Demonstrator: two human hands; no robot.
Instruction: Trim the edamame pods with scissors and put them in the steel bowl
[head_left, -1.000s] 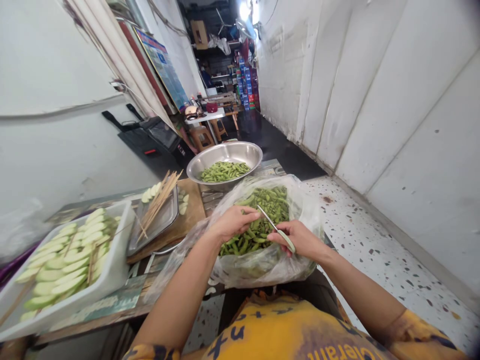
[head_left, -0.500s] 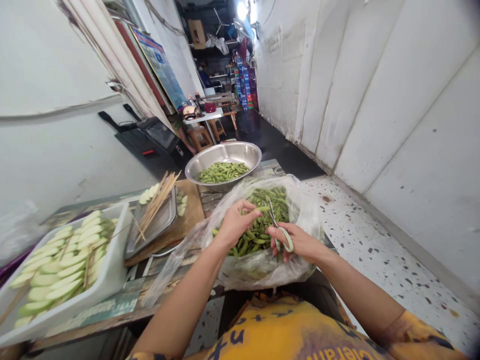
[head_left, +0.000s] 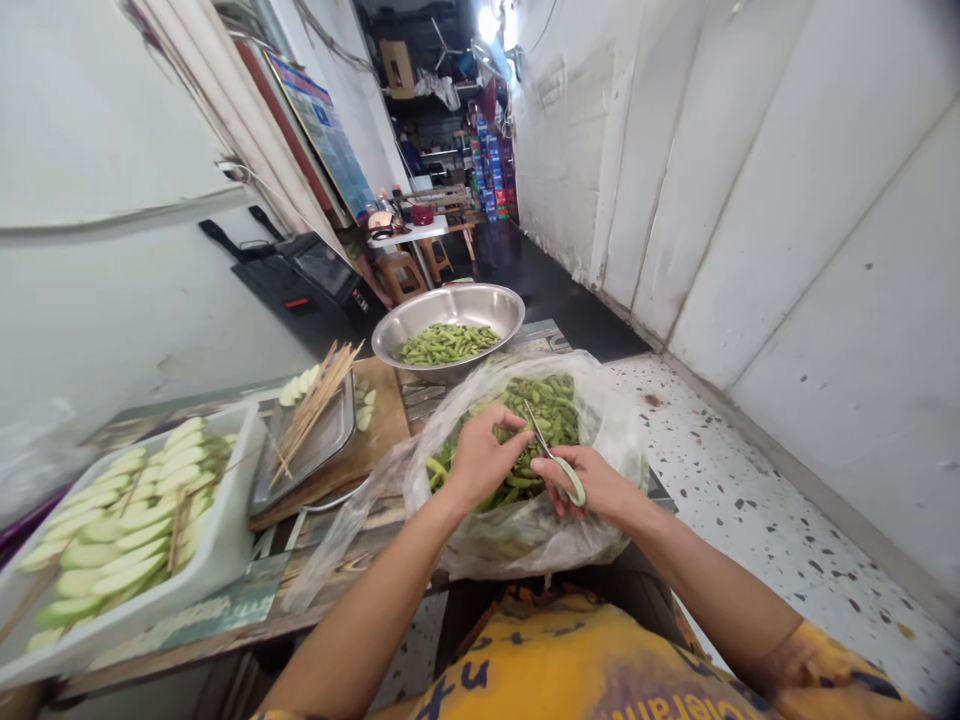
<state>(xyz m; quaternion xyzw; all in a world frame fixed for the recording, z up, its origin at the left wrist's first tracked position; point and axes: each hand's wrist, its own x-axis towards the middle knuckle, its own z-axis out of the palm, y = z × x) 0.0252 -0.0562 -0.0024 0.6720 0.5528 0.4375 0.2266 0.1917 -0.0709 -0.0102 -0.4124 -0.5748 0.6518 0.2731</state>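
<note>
A pair of scissors with pale green handles point(head_left: 573, 482) is gripped in my right hand point(head_left: 592, 482). The blades point up and left, nearly together, close to the fingertips of my left hand point(head_left: 487, 455). Thumb and fingers of that hand are pinched on an edamame pod, mostly hidden by them. Both hands are above a clear plastic bag point(head_left: 517, 545), spread wide and filled with green edamame pods point(head_left: 551, 400). Just behind the bag, a steel basin point(head_left: 491, 298) contains more trimmed-looking pods point(head_left: 448, 343).
Left on the table stands a white tub point(head_left: 244, 500) of skewered pale green slices point(head_left: 139, 540). Bamboo skewers point(head_left: 319, 400) lie across a metal tray point(head_left: 341, 435) on a wooden board point(head_left: 382, 440). A white wall point(head_left: 750, 200) runs along the right.
My left hand has turned and shifted slightly right, toward the scissors. The pod that stuck out from its fingers is now largely hidden. The scissor blades have tilted further left.
</note>
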